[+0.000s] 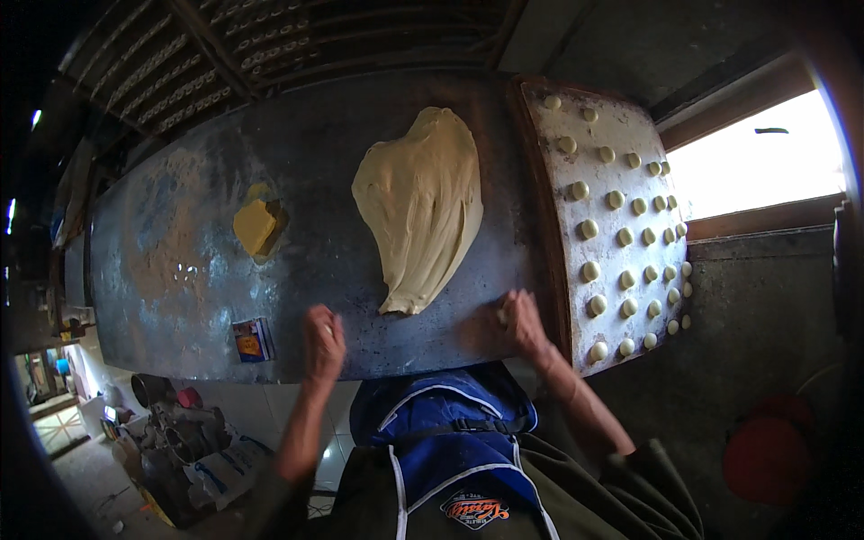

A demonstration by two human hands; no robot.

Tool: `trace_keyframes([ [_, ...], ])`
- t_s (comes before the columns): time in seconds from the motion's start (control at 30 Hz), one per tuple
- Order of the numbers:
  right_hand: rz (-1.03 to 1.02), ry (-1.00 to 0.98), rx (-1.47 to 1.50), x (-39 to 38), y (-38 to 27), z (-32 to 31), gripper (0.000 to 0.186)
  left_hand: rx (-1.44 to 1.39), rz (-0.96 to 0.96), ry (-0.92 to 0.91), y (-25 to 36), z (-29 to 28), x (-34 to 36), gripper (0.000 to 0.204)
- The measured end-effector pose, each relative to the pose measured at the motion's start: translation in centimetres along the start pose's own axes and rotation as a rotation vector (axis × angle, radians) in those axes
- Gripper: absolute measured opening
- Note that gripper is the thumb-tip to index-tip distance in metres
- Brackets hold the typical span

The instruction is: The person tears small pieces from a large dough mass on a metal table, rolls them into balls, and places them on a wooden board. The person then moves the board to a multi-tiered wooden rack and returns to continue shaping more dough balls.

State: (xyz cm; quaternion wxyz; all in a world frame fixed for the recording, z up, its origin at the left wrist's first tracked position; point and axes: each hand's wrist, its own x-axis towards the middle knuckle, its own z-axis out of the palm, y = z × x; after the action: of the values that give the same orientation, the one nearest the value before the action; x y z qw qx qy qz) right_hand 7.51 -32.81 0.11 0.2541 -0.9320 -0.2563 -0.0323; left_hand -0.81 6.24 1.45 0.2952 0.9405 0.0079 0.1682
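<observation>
A large pale mass of dough (421,209) lies on the dark metal worktop (198,270). My left hand (322,339) rests near the worktop's front edge, fingers curled over a small piece of dough that mostly stays hidden. My right hand (520,319) presses on the worktop just right of the dough's lower tip, with a small dough ball under its palm. Right of that hand, a floured wooden board (562,117) carries several small round dough balls (597,305) in rows.
A yellow block of fat (256,226) sits on the worktop left of the dough. A small box (253,340) lies at the front left edge. Sacks and pots (184,441) stand on the floor below left. A bright window (760,157) is at right.
</observation>
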Motion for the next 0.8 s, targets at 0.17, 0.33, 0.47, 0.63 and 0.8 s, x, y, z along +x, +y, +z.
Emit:
trace_keyframes([
  [0.17, 0.074, 0.168, -0.136, 7.4, -4.6, 4.0, 0.044, -0.109, -0.327, 0.175, 2.2, 2.8, 3.1, 0.018],
  [0.33, 0.249, 0.049, 0.383, -0.7, -2.7, 3.0, 0.027, 0.051, -0.027, 0.087, -0.7, 0.2, -2.2, 0.025],
  [0.47, 0.12, 0.201, -0.019, 7.0, -5.5, -0.9, 0.015, 0.072, -0.294, 0.101, 0.1, 0.5, -1.8, 0.031],
  [0.63, 0.04, 0.091, 0.231, 0.1, -3.5, 1.9, 0.014, 0.068, -0.071, -0.137, 3.3, -4.7, -1.0, 0.025],
  [0.8, 0.051, -0.035, -0.017, 3.9, -2.3, -3.5, 0.02, 0.083, 0.047, -0.772, 5.2, -7.6, 6.9, 0.02],
])
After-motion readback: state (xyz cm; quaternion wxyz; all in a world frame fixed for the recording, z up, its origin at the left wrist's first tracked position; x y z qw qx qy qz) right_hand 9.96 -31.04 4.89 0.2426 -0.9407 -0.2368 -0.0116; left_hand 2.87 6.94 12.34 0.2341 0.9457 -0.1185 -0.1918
